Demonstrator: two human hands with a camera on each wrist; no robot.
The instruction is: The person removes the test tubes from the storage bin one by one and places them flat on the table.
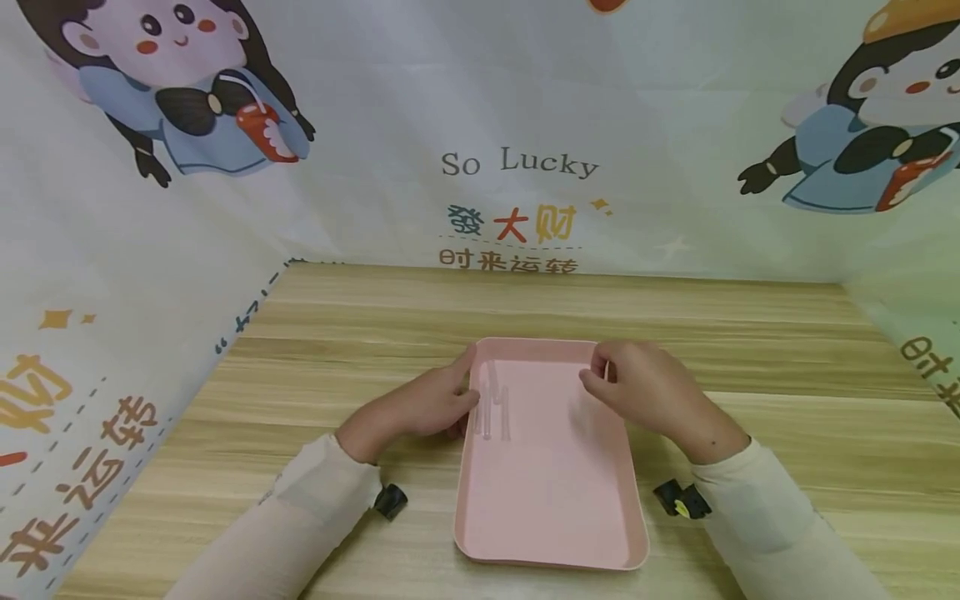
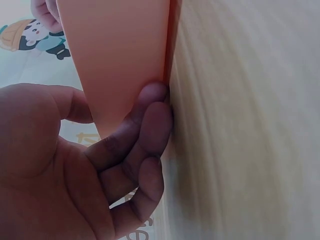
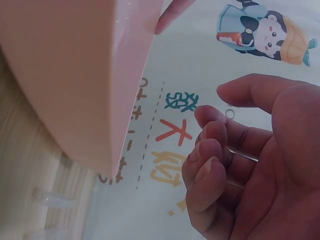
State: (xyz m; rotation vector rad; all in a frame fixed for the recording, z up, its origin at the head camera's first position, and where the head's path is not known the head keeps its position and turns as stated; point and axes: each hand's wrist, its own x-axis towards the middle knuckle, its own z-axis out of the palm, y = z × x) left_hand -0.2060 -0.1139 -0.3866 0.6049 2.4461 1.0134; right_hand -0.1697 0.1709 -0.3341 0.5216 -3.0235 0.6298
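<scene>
A pink rectangular tray (image 1: 555, 492) lies on the wooden table. Several thin clear tubes (image 1: 506, 414) lie in its far left part. My left hand (image 1: 429, 406) holds the tray's left side, its thumb at the rim and its fingertips (image 2: 156, 125) low against the outer wall, close to the tabletop. At the far right corner is my right hand (image 1: 647, 390), overlapping the rim in the head view. The right wrist view shows that hand (image 3: 250, 165) with loosely bent fingers, nothing between them, and a gap to the tray wall (image 3: 75, 75).
Wood tabletop (image 1: 360, 333) surrounds the tray. A white printed cloth (image 1: 375, 208) with cartoon figures and lettering stands behind and along both sides. Blurred clear tube-like pieces (image 3: 55, 200) show on the wood in the right wrist view.
</scene>
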